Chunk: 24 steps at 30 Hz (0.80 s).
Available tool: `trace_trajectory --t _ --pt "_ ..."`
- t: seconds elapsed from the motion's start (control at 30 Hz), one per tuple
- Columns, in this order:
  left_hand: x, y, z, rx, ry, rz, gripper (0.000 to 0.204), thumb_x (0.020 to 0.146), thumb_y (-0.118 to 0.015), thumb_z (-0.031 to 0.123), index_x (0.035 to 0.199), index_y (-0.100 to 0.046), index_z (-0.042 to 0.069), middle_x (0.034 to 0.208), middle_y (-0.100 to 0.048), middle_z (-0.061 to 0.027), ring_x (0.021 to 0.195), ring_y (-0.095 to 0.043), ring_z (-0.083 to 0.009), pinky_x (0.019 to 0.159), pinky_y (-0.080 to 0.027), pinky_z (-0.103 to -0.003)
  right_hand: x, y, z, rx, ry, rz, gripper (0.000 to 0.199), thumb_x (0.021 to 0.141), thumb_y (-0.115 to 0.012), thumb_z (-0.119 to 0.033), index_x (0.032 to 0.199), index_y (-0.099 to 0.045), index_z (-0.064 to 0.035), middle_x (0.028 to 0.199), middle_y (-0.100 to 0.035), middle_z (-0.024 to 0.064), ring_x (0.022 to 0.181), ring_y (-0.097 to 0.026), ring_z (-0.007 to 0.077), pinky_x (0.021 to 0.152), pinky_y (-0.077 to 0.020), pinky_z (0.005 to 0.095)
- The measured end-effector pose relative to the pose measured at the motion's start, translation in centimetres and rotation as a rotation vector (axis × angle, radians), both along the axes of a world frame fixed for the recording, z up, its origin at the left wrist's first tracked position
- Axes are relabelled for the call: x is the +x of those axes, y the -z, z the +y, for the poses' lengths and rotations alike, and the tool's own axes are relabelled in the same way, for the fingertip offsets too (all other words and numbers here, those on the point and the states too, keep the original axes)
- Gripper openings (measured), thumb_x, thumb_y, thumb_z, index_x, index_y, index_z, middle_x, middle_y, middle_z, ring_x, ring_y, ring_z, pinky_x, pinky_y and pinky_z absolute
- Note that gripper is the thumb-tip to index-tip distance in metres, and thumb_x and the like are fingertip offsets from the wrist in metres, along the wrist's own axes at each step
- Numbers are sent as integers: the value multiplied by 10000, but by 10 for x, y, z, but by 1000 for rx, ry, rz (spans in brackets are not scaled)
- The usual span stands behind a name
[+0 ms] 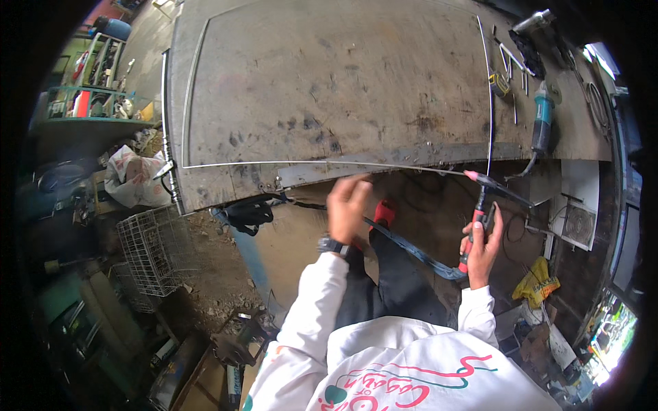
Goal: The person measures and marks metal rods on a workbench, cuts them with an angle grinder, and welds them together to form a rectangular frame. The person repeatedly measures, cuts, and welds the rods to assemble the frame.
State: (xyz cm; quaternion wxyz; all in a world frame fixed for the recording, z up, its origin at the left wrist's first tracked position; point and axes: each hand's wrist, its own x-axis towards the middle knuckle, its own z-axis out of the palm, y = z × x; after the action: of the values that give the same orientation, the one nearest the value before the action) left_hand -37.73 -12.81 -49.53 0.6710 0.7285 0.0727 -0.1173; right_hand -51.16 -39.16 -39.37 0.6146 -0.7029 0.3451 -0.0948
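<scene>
My right hand (484, 250) is wrapped round the red and black handle of a TIG welding torch (478, 229). The torch's pink nozzle (471, 175) points left, close to the right front corner of a thin metal rod frame (329, 162). That rectangular frame lies on the worktable (288, 75), with its front rod along the near edge. My left hand (347, 209) is slightly blurred and hovers just in front of the table edge. Its fingers are loosely bent and apart, with nothing visible in them. A blue cloth-wrapped cable (418, 253) runs from the torch handle across my legs.
On the table's right side lie a teal angle grinder (543, 120), a yellow tape measure (500, 84) and several metal pieces. A clamp bar (169, 147) runs along the left edge. Below stand a wire basket (154, 246), a white sack (137, 175) and a yellow bag (536, 282).
</scene>
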Motion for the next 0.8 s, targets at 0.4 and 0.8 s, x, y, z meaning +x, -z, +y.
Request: trace_trajectory --t 0.4,0.8 --pt "123 33 246 866 245 -720 171 832 -828 86 992 -769 76 1019 -707 -105 988 -671 -326 871 -519 -436 -26 54 74 94 -101 26 669 1067 -618 -155 1654 -297 -131 873 -649 55 559 -539 63 512 -450 225" --pt "56 30 249 820 130 -621 150 859 -830 137 1000 -801 92 998 -677 -90 935 -630 -298 821 -504 -411 -4 41 97 47 -118 8 683 1081 -612 -189 1672 -269 -180 897 -681 82 530 -524 57 480 -439 232"
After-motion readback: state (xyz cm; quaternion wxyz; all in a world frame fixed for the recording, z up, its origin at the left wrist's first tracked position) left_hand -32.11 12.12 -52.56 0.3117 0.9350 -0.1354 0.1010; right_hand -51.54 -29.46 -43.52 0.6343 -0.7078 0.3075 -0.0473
